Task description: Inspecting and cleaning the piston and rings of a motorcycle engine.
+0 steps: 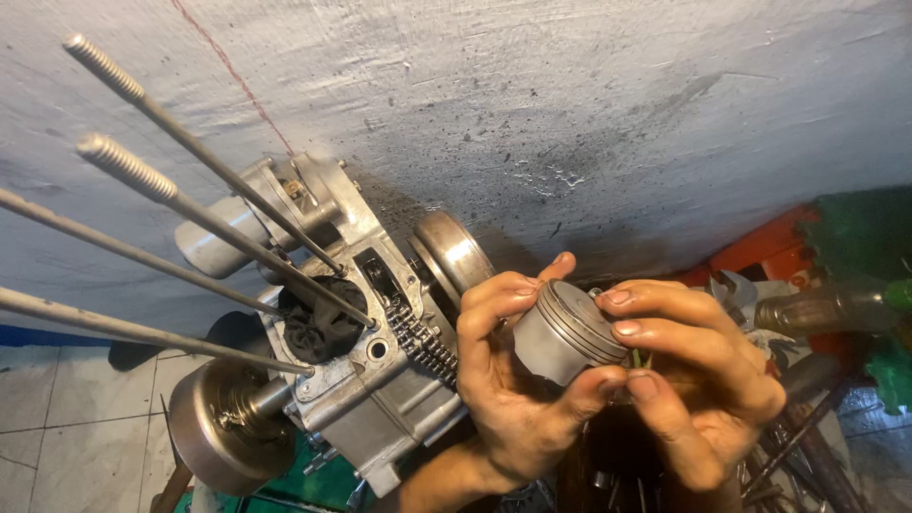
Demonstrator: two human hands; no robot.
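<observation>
A grey metal piston [562,334] with ring grooves is held between both my hands in front of a grey wall. My left hand [508,380] cups it from the left, thumb under its skirt. My right hand [689,380] grips its crown edge with fingertips and thumb. A small green thing shows between my right fingers. Just left of my hands stands a silver engine crankcase [366,380] with several long threaded studs [204,228] rising toward me, a black rag [323,323] stuffed in its bore and a cam chain [421,344] beside it.
A round flywheel [223,427] sits at the crankcase's lower left and a round cover [454,252] at its upper right. Tools, metal rods and orange and green items [826,313] crowd the right side. Tiled floor [66,418] lies at lower left.
</observation>
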